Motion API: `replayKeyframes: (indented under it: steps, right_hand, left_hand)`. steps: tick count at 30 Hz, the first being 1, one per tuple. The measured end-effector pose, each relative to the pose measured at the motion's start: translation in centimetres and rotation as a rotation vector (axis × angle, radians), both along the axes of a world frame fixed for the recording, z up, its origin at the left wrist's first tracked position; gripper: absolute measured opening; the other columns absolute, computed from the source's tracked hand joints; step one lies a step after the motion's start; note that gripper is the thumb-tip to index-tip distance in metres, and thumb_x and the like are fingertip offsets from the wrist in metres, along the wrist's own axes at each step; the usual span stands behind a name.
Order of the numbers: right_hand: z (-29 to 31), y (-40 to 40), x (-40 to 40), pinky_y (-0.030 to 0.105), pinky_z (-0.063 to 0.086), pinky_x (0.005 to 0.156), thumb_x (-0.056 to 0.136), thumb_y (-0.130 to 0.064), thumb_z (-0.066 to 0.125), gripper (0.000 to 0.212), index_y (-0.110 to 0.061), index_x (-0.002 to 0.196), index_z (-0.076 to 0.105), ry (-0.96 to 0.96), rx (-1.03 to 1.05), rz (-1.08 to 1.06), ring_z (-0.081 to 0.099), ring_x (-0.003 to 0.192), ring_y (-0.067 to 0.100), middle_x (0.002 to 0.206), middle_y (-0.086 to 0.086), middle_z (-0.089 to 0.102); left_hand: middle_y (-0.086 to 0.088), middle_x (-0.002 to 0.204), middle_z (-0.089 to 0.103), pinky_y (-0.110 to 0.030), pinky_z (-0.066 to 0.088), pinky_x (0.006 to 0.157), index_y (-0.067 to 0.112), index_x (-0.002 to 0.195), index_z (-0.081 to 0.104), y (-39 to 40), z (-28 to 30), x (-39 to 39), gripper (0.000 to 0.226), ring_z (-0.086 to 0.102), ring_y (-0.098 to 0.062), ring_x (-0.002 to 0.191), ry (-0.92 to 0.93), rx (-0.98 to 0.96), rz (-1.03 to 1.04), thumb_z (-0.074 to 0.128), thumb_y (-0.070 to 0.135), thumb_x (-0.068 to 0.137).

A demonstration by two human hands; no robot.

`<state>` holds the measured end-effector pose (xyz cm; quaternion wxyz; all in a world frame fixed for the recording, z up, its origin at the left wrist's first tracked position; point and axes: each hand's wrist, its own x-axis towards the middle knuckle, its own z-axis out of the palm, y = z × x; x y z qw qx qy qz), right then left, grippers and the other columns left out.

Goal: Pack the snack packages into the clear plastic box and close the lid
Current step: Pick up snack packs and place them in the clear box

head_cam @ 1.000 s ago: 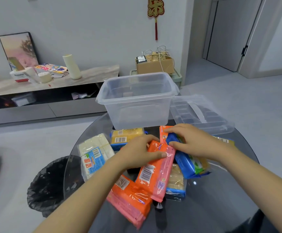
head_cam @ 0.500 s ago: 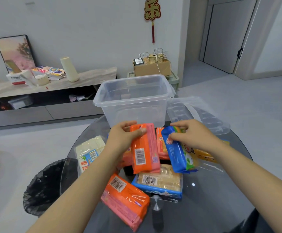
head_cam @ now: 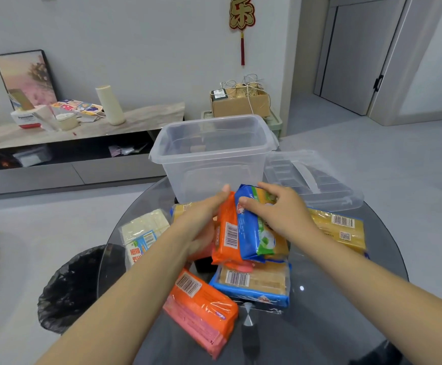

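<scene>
The clear plastic box (head_cam: 212,156) stands open and empty at the far side of the round glass table. Its clear lid (head_cam: 317,180) lies flat to the right of it. My left hand (head_cam: 201,219) grips an orange snack package (head_cam: 227,233), lifted just in front of the box. My right hand (head_cam: 280,209) holds a blue snack package (head_cam: 256,233) pressed against the orange one. Several packages lie on the table: a white one (head_cam: 143,233) at left, an orange one (head_cam: 201,306) near me, a blue-edged one (head_cam: 254,281) and a yellow one (head_cam: 343,230) at right.
The glass table (head_cam: 333,312) has a curved edge on both sides. A black-lined waste bin (head_cam: 69,288) stands below its left edge. Behind are a low TV bench (head_cam: 83,127) with clutter, a cardboard box (head_cam: 241,104) and a grey door (head_cam: 356,48).
Both hands have lifted their packages off the pile and brought them together, moving them up and forward to just in front of the box.
</scene>
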<state>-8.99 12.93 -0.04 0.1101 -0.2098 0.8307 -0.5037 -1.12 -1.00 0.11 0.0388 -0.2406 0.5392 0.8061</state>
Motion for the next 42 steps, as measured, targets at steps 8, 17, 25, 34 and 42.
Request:
replayKeyframes:
  steps: [8,17,25,34,42]
  right_hand:
    - [-0.1,0.4,0.0,0.027,0.058,0.07,0.087,-0.022,0.064,0.05,-0.017,0.135,0.051,-0.38,-0.272,0.044,0.067,0.087,0.012,0.115,0.001,0.065]
    - [3.1,1.1,0.5,0.045,0.053,0.094,0.085,-0.032,0.064,0.021,-0.026,0.105,0.069,-0.599,-0.215,0.458,0.068,0.106,0.027,0.112,0.007,0.074]
    - [8.9,-2.1,-4.2,0.038,0.061,0.075,0.084,-0.034,0.065,0.02,-0.02,0.097,0.07,-0.429,-0.335,0.307,0.073,0.084,0.023,0.098,0.008,0.077]
    - [11.7,-9.5,-13.6,0.044,0.055,0.075,0.089,-0.021,0.056,0.015,-0.013,0.101,0.058,-0.506,-0.073,0.212,0.063,0.086,0.027,0.095,0.012,0.066]
    - [6.5,-14.1,-17.8,0.039,0.049,0.096,0.088,-0.006,0.043,0.032,-0.001,0.12,0.044,-0.737,0.237,0.14,0.058,0.112,0.03,0.125,0.017,0.058]
  left_hand:
    - [-0.021,0.118,0.066,-0.049,0.054,0.087,0.011,0.128,0.047,1.2,-0.1,0.3,0.061,0.067,-0.036,0.1,0.047,-0.153,-0.065,0.074,0.011,0.073]
    - [-0.017,0.076,0.074,-0.039,0.061,0.055,0.0,0.099,0.06,0.4,3.6,1.1,0.019,0.072,-0.026,0.061,0.23,0.078,0.099,0.044,0.007,0.089]
    - [-0.01,0.101,0.074,-0.04,0.057,0.08,0.014,0.113,0.059,-2.7,9.9,-4.7,0.036,0.07,-0.025,0.086,0.143,-0.249,0.029,0.064,0.033,0.083]
    - [-0.01,0.085,0.068,-0.043,0.054,0.066,0.008,0.105,0.052,-9.2,10.9,-15.4,0.02,0.066,-0.024,0.076,-0.034,-0.3,0.013,0.059,0.013,0.088]
    - [-0.015,0.103,0.061,-0.047,0.044,0.092,0.004,0.112,0.048,-12.7,5.6,-20.5,0.019,0.059,-0.029,0.097,-0.332,-0.394,-0.333,0.042,0.01,0.095]
